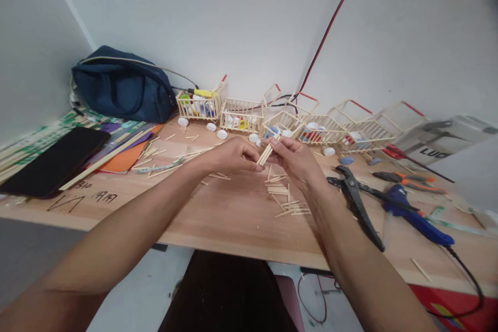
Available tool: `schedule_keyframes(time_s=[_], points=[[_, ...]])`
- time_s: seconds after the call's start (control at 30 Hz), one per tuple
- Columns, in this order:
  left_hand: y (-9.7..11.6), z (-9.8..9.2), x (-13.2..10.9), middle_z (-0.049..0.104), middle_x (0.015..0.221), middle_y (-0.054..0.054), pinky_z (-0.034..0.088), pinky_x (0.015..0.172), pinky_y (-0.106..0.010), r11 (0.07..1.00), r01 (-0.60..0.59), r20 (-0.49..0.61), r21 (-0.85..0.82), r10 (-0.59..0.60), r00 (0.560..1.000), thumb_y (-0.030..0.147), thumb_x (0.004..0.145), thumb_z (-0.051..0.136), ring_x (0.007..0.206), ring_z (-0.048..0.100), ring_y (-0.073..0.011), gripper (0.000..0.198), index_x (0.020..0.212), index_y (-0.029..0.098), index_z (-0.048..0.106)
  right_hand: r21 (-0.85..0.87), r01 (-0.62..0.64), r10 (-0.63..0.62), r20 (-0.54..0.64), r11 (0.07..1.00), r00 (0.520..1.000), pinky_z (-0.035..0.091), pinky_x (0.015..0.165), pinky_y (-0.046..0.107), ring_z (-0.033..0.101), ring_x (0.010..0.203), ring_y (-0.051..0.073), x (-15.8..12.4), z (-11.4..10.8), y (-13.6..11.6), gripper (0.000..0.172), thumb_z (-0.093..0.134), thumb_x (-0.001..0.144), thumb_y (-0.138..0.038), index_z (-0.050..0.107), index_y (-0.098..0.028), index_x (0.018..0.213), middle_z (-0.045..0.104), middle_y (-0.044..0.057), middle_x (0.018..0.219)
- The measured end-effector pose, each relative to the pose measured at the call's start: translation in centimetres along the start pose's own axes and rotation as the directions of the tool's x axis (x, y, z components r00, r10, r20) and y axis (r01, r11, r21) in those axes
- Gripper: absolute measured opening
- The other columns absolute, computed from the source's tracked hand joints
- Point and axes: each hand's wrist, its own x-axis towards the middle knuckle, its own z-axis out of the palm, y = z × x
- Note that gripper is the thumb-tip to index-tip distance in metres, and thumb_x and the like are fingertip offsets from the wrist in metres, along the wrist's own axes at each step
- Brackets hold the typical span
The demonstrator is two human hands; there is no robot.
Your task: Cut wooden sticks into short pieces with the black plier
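Both my hands meet above the middle of the wooden table, gripping a small bunch of short wooden sticks point(266, 153). My left hand point(236, 155) pinches the lower end between thumb and fingers. The upper end sits in the fingers of my right hand point(292, 160). Below and to the right, more short wooden sticks point(293, 210) lie in a loose pile. Just beyond my hands stands a row of miniature stick-built carts with white round wheels, among them a cart with a red handle bar point(319, 132) and a cart holding small coloured items point(200, 106).
A blue bag point(122, 85) and a black phone point(54, 158) occupy the left side, with coloured paper point(124, 153) beside them. At right lie black-handled pliers point(358, 207), a blue glue gun point(416, 212) and orange-handled pliers point(408, 180). A red-black cable point(330, 26) hangs along the wall.
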Motion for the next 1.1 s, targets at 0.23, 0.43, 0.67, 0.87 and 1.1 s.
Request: schedule_keyframes(time_s=[0.23, 0.43, 0.67, 0.87, 1.1], points=[[0.11, 0.11, -0.17, 0.049, 0.055, 0.003, 0.026, 0.048, -0.019, 0.996, 0.080, 0.053, -0.047, -0.077, 0.996, 0.045, 0.081, 0.062, 0.049, 0.038, -0.0056, 0.037, 0.070, 0.010, 0.067, -0.063, 0.032, -0.029, 0.035, 0.997, 0.999, 0.057, 0.072, 0.029, 0.057, 0.062, 0.010, -0.16, 0.09, 0.14, 0.034, 0.080, 0.063, -0.050, 0.069, -0.019, 0.070, 0.057, -0.003, 0.064], [-0.19, 0.67, -0.09, 0.053, 0.059, 0.002, 0.030, 0.048, -0.018, 0.982, 0.145, 0.049, -0.121, -0.140, 0.989, 0.047, 0.086, 0.054, 0.049, 0.041, -0.0059, 0.041, 0.078, 0.010, 0.068, -0.135, 0.082, -0.078, 0.036, 0.987, 0.996, 0.058, 0.069, 0.030, 0.056, 0.064, 0.011, -0.24, 0.31, -0.08, 0.036, 0.079, 0.063, -0.053, 0.066, -0.019, 0.066, 0.057, -0.003, 0.067], [0.55, 0.85, -0.20, 0.050, 0.055, 0.003, 0.026, 0.047, -0.019, 0.980, 0.153, 0.038, -0.127, -0.149, 0.988, 0.041, 0.085, 0.056, 0.047, 0.037, -0.0052, 0.035, 0.071, 0.010, 0.066, -0.220, 0.164, -0.158, 0.042, 0.962, 0.986, 0.058, 0.066, 0.031, 0.059, 0.067, 0.014, -0.22, 0.38, 0.23, 0.036, 0.074, 0.068, -0.052, 0.073, -0.020, 0.083, 0.065, 0.001, 0.079], [0.28, 0.88, -0.10, 0.051, 0.055, 0.003, 0.029, 0.048, -0.018, 0.979, 0.128, 0.030, -0.155, -0.125, 0.992, 0.040, 0.085, 0.057, 0.048, 0.038, -0.0052, 0.035, 0.070, 0.010, 0.067, -0.326, 0.238, -0.249, 0.008, 0.915, 0.968, 0.056, 0.064, 0.031, 0.058, 0.060, 0.012, -0.10, 0.26, 0.58, 0.048, 0.069, 0.075, -0.045, 0.070, -0.019, 0.116, 0.057, -0.003, 0.067], [0.18, 0.82, -0.03, 0.056, 0.058, 0.000, 0.034, 0.051, -0.018, 0.952, 0.153, 0.069, -0.267, -0.139, 0.988, 0.043, 0.084, 0.060, 0.052, 0.046, -0.0063, 0.036, 0.072, 0.010, 0.068, -0.396, 0.280, -0.291, 0.034, 0.874, 0.956, 0.052, 0.057, 0.027, 0.057, 0.055, 0.011, -0.28, 0.31, 0.23, 0.050, 0.067, 0.077, -0.043, 0.067, -0.020, 0.122, 0.056, -0.004, 0.064]])
